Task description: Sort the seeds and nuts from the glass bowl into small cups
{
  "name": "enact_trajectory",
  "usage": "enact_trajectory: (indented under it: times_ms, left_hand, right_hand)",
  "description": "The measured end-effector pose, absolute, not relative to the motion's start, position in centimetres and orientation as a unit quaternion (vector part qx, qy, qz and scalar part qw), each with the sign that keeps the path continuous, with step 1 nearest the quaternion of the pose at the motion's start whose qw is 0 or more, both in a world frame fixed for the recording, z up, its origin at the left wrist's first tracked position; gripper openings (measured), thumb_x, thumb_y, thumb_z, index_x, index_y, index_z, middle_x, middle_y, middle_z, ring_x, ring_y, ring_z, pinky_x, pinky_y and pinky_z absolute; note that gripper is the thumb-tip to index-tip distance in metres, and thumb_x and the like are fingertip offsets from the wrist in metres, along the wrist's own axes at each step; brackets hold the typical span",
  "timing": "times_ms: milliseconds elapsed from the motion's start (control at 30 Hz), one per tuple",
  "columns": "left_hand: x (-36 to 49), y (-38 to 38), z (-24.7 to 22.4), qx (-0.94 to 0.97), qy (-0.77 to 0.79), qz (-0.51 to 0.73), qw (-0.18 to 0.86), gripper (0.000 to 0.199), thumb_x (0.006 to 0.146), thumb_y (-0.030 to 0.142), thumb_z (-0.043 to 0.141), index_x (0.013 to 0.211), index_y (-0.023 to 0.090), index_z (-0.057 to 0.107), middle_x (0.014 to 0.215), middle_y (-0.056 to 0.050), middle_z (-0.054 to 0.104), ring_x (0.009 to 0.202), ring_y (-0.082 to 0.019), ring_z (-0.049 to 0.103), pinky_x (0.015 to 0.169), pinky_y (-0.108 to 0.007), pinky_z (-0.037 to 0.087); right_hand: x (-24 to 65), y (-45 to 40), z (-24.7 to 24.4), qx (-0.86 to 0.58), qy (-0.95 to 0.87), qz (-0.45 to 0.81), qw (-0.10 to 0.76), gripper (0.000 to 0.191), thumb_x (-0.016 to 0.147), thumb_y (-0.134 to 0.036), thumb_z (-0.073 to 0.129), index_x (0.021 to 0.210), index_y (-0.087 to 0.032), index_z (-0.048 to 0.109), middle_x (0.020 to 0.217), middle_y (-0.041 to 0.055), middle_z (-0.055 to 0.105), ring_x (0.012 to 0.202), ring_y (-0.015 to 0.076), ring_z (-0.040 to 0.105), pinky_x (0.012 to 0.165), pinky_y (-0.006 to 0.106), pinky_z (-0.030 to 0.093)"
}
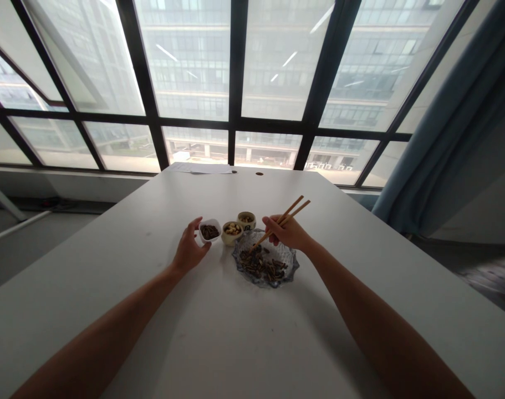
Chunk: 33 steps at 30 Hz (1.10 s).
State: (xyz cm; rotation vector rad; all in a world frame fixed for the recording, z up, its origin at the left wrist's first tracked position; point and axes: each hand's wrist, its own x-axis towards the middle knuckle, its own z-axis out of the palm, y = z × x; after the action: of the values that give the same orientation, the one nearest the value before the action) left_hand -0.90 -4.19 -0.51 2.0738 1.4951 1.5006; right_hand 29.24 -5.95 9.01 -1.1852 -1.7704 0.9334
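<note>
My right hand (287, 230) grips a pair of wooden chopsticks (292, 210), their tips down among dark, striped seeds (263, 263) that look like sunflower seeds. These seeds lie in a clear glass bowl with a wavy rim (292, 271). My left hand (189, 249) holds a small white square dish (201, 235) between thumb and fingers. Inside that dish are more dark seeds (209, 231). Between the dish and the glass bowl stands a small cream cup (231, 239) with pale nuts, perhaps peanuts. Just behind it is a second cup (246, 224) with dark lettering and small pale pieces inside.
Everything stands on a white table (152, 310). Papers (202, 168) lie at its far edge, near a round hole (259, 174) in the tabletop. Large dark-framed windows (235, 66) rise behind, and a blue curtain (443, 116) hangs on the right.
</note>
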Motion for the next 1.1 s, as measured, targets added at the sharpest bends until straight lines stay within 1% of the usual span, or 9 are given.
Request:
enact_trajectory:
  times_ms: [167,500,700,800,867,1000,1100]
  left_hand:
    - [-0.9,-4.1,-0.5,0.698,0.503,0.500,0.097,0.074,0.068,0.022,0.069,0.137,0.020,0.044,0.127,-0.013,0.060,0.113,-0.027,0.061,0.089,-0.043,0.056]
    - [-0.9,-4.2,-0.5,0.701,0.500,0.500,0.097,0.071,0.068,0.025,0.070,0.135,0.020,0.045,0.127,-0.012,0.061,0.110,-0.026,0.063,0.088,-0.044,0.056]
    - [-0.8,-4.3,-0.4,0.700,0.500,0.500,0.104,0.071,0.068,0.025,0.069,0.135,0.021,0.045,0.128,-0.012,0.061,0.111,-0.026,0.062,0.088,-0.044,0.056]
    - [-0.9,-4.3,-0.4,0.699,0.499,0.501,0.107,0.071,0.068,0.026,0.070,0.134,0.021,0.045,0.128,-0.012,0.061,0.111,-0.026,0.062,0.089,-0.044,0.056]
    - [-0.9,-4.3,-0.3,0.699,0.496,0.505,0.102,0.071,0.068,0.025,0.070,0.135,0.021,0.045,0.128,-0.012,0.060,0.111,-0.026,0.062,0.088,-0.044,0.057]
    - [-0.8,-4.5,-0.3,0.706,0.476,0.518,0.080,0.071,0.069,0.022,0.069,0.135,0.020,0.044,0.130,-0.013,0.058,0.114,-0.026,0.060,0.088,-0.043,0.057]
    - [-0.7,-4.6,-0.2,0.712,0.468,0.519,0.072,0.069,0.069,0.021,0.068,0.134,0.020,0.045,0.130,-0.013,0.058,0.115,-0.027,0.059,0.088,-0.043,0.058]
  right_hand:
    - [28.9,-6.7,9.6,-0.460,-0.726,0.340,0.381,0.058,0.082,-0.071,0.054,0.063,-0.017,0.058,0.044,-0.0005,0.056,0.034,0.0078,0.050,0.035,0.017,0.039]
    - [30.2,-5.2,8.5,-0.488,-0.679,0.331,0.437,0.066,0.075,-0.081,0.053,0.061,-0.017,0.057,0.041,0.0007,0.056,0.030,0.0096,0.049,0.031,0.019,0.038]
    - [30.0,-5.3,8.3,-0.473,-0.700,0.330,0.422,0.065,0.078,-0.078,0.053,0.061,-0.016,0.058,0.042,0.0001,0.056,0.031,0.0090,0.049,0.032,0.018,0.038]
    - [30.0,-5.3,8.4,-0.476,-0.688,0.340,0.431,0.064,0.076,-0.078,0.055,0.060,-0.016,0.058,0.041,0.0005,0.056,0.030,0.0091,0.048,0.031,0.019,0.037]
    - [30.1,-4.9,8.5,-0.488,-0.645,0.365,0.461,0.063,0.075,-0.077,0.058,0.060,-0.016,0.058,0.040,0.0013,0.056,0.029,0.0094,0.047,0.030,0.019,0.036]
    - [30.7,-4.0,9.1,-0.486,-0.488,0.444,0.573,0.054,0.075,-0.069,0.065,0.058,-0.019,0.053,0.038,-0.0010,0.051,0.030,0.0089,0.044,0.029,0.020,0.035]
    - [30.3,-4.0,9.6,-0.466,-0.441,0.460,0.614,0.050,0.077,-0.064,0.067,0.057,-0.019,0.052,0.039,-0.0011,0.050,0.033,0.0095,0.045,0.030,0.020,0.035]
